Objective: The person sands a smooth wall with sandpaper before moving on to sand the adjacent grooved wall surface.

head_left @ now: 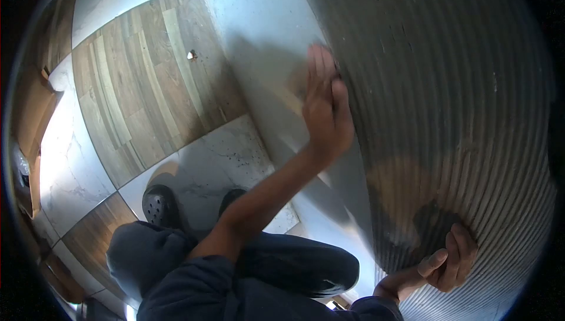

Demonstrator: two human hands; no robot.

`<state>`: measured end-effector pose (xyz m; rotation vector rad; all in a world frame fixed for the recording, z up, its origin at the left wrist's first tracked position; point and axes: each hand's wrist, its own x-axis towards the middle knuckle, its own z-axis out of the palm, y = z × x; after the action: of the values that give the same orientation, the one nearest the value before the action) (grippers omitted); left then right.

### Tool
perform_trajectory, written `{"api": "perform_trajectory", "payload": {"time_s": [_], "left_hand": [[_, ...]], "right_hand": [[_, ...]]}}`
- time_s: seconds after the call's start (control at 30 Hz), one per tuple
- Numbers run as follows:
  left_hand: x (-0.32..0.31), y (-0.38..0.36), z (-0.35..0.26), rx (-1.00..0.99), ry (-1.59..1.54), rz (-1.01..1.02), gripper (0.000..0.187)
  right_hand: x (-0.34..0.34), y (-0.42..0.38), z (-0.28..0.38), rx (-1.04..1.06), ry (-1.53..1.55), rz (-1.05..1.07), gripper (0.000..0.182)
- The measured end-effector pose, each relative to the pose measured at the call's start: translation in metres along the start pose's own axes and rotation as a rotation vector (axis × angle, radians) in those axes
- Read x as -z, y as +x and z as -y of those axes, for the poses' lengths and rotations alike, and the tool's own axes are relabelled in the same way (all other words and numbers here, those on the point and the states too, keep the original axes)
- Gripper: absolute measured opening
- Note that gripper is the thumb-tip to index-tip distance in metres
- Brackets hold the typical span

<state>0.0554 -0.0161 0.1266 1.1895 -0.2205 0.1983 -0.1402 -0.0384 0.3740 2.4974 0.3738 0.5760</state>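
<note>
Ridged surface [435, 85]: rises right of the tiled floor [135, 74], faces the person; ridges and long axis run top to bottom, bowed.
Left hand [328, 106]: open, flat at its edge.
Right hand [453, 262]: half-curled, apart from the left; grip unclear in shadow.

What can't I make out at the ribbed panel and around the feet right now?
All in the head view:
- Left hand: fingertips blurred; contact with the ribbed panel unclear.
- Right hand: its curled fingers obscure the palm, so I can't tell if it holds anything.
- Far shoe: mostly hidden by the left forearm.
- Panel's outer edge: lost in the dark lens border.
- White bit on the floor: too small to identify.
</note>
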Motion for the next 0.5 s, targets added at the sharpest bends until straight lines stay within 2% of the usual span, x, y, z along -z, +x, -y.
{"api": "perform_trajectory", "payload": {"time_s": [0.07, 0.13, 0.2, 0.27, 0.3, 0.37, 0.43, 0.5], "left_hand": [[-0.006, -0.006, -0.005, 0.151, -0.003, -0.022, 0.044], [-0.006, -0.044, -0.012, -0.164, 0.000, -0.046, 0.043], [-0.007, -0.110, -0.003, -0.228, -0.012, 0.063, 0.041], [0.006, -0.142, -0.007, -0.191, 0.032, 0.237, 0.040], [0.008, -0.140, -0.003, -0.193, 0.034, 0.231, 0.040], [0.009, -0.133, 0.011, -0.358, 0.055, 0.279, 0.043], [0.003, -0.099, 0.007, -0.367, -0.024, 0.139, 0.041], [-0.003, -0.051, -0.002, -0.252, -0.057, 0.000, 0.043]], "right_hand": [[0.004, 0.000, -0.003, 0.012, 0.010, 0.023, 0.031], [-0.001, 0.000, -0.003, 0.024, 0.013, 0.001, 0.031], [-0.001, -0.002, -0.001, -0.004, 0.027, -0.021, 0.031], [0.000, -0.001, 0.000, -0.003, 0.016, -0.006, 0.031], [0.000, 0.000, 0.000, 0.000, 0.001, 0.003, 0.030], [-0.002, 0.002, 0.003, -0.001, -0.015, -0.017, 0.030], [-0.002, 0.001, 0.001, -0.001, -0.040, -0.020, 0.030], [0.002, -0.002, -0.001, 0.015, 0.011, 0.019, 0.031]]}}
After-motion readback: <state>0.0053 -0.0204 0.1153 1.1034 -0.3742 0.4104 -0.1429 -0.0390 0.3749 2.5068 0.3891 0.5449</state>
